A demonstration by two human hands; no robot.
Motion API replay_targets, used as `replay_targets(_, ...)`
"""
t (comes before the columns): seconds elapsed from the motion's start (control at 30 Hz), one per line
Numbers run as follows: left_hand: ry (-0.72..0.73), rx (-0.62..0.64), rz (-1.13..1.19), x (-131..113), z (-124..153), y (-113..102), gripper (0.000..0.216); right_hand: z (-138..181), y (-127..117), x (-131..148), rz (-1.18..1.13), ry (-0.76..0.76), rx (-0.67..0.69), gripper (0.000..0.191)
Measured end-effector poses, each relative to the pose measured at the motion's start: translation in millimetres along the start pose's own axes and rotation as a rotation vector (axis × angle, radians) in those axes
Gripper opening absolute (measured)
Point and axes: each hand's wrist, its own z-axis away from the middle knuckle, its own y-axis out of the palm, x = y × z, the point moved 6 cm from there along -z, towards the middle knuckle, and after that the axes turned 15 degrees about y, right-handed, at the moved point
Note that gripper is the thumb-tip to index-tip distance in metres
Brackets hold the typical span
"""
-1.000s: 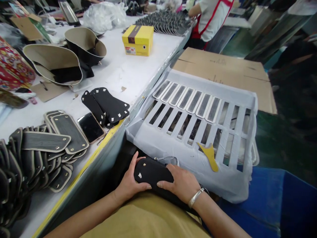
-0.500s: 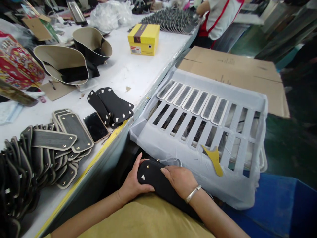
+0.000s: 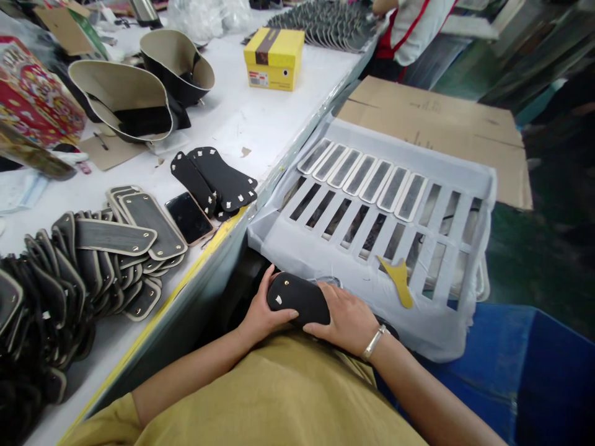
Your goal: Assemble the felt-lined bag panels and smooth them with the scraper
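Note:
Close to my body I hold a black shaped piece (image 3: 302, 297) that has a gold stud and a small white tab near its left end. My left hand (image 3: 266, 310) grips that rounded end, thumb on top. Over the right part lies my right hand (image 3: 348, 317), fingers on the far edge and thumb on the near side; a silver bracelet (image 3: 374, 342) circles that wrist. Similar black pieces with white tabs (image 3: 223, 176) rest on the table edge beside a phone (image 3: 189, 217). Grey pieces with pale rims and gold studs (image 3: 151, 226) are piled at the left.
On my right stands a slatted rack covered in pale cloth (image 3: 325, 260), holding several grey strips and a yellow cut-out (image 3: 397, 282). Cardboard (image 3: 437, 121) lies behind it. A yellow box (image 3: 273, 59) and boot-like black shafts (image 3: 125, 102) stand on the white table (image 3: 223, 121). Another person is at the far end.
My right hand has shifted its grip, its thumb now on the near side of the black piece. The piece sits more level, and the view has tilted down slightly.

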Motion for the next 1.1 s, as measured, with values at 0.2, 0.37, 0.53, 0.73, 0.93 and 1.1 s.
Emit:
replay_targets(0.2,0.032,0.038,0.057,-1,2,-1,0.098,-2,-3,4,-0.01,0.006,0.067,0.07)
replay_targets(0.37,0.01,0.01,-0.011,-3,2,-2,0.102,-9,1,2,-0.047,-0.021,0.157,0.07)
replay_targets(0.53,0.015,-0.023,-0.034,-5,3,-2,0.093,-16,1,1,-0.126,-0.061,0.229,0.064)
replay_targets(0.73,0.035,-0.038,-0.027,-7,7,0,0.088,-13,2,-1,-0.168,-0.085,0.203,0.052)
replay_targets(0.93,0.033,-0.046,-0.04,-12,14,2,0.081,-4,1,0,0.05,0.02,0.007,0.043)
replay_targets(1.1,0.068,-0.064,-0.042,-14,16,1,0.076,14,3,5,0.149,0.126,-0.14,0.049)
